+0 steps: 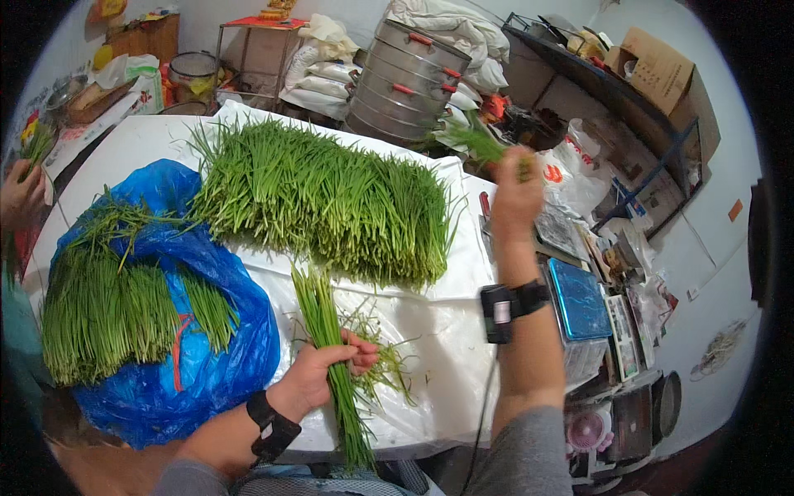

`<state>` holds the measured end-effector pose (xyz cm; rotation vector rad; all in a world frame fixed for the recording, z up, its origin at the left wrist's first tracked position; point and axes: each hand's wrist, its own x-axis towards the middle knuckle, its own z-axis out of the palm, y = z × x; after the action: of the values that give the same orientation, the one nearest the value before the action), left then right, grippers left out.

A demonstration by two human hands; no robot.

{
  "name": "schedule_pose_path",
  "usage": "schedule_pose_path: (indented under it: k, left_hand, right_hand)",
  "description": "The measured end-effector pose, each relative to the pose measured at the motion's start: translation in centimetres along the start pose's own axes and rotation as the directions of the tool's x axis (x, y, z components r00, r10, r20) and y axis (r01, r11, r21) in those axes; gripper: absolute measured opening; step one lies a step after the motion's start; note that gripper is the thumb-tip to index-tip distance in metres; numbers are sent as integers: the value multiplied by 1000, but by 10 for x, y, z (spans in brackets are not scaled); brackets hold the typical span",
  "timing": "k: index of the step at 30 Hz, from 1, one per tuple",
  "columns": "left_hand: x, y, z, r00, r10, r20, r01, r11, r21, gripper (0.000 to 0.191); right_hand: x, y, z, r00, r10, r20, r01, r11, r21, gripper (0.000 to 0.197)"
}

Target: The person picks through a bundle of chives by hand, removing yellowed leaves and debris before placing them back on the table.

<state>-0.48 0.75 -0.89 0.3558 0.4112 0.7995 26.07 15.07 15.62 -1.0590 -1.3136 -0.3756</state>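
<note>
My left hand (322,372) is closed around a small bundle of garlic chives (325,322), near the table's front edge. Trimmed leaf scraps (388,363) lie on the white sheet just right of it. My right hand (520,186) is raised over the table's right edge, fingers closed on a small green tuft (477,141), blurred. A wide row of chives (329,198) stretches across the back of the table. To the left, more chives (111,310) lie on a blue plastic bag (254,335), with a red tie (178,353) beside them.
The white-covered table (434,372) is before me. Another person's hand (23,192) holds greens at the far left. Metal steamer tiers (406,80) stand behind the table. A blue-lidded container (578,297) and a pink fan (586,431) are at the right.
</note>
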Motion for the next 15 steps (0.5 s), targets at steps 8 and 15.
schedule_pose_path:
  k: [8, 15]
  left_hand:
    - [-4, 2, 5, 997, -67, 25, 67, 998, 11, 8]
    - [-6, -1, 6, 998, -67, 11, 67, 996, 55, 10]
  right_hand:
    - [-115, 4, 2, 784, 57, 618, 53, 986, -159, 22]
    - [-138, -41, -49, 697, 561, 447, -675, 723, 145, 21]
